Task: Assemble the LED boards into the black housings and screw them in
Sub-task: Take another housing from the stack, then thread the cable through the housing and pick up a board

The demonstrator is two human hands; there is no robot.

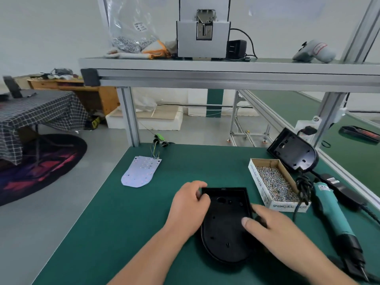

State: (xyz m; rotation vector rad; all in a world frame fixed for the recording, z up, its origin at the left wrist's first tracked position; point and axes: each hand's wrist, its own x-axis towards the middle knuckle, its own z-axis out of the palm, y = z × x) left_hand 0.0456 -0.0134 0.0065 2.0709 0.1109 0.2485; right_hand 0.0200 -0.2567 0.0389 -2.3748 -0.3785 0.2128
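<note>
Black plastic sat under my fingers: the open housing (224, 229) lay flat on the green worktop (115, 227), hollow side up, its rounded end toward me. My left hand (189, 204) had its fingers (198, 185) curled over the housing's far left corner, clamped on the rim. My right hand (273, 227) gripped the right edge, the thumb pressed down inside the shell and the other fingers mostly hidden beside it. Just right of the housing stood a cardboard box of screws (275, 186). Beside that lay a teal electric screwdriver (331, 212), its black cable bunched against the box. Behind the box a second housing (294, 153) sat at the worktop's far right, hollow side showing. Well apart, at the far left, the pale LED board (139, 171) lay flat, thin wires running from its far end. An aluminium shelf (226, 73) crossed above, carrying a grey screw feeder (202, 42).
</note>
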